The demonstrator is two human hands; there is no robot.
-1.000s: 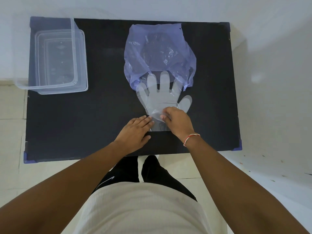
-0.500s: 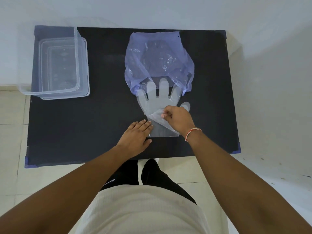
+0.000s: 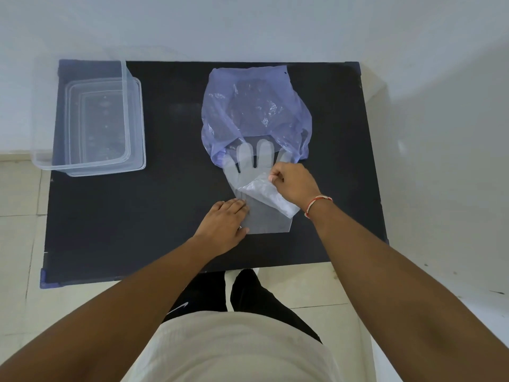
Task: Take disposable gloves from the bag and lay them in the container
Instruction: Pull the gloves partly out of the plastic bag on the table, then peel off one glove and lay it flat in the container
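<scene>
On the black rectangular table, the right hand pinches a peeled-back clear plastic glove at the crinkled purple plastic bag, the left hand flat on the stack, well apart from the clear rectangular container.

A black table with blue corner caps stands on a pale tiled floor, against a white wall. On it lie a clear container, a purple bag and clear gloves. The container sits at the far left corner, well apart from the bag. The gloves lie flat just nearer than the bag, fingers under its mouth.
</scene>
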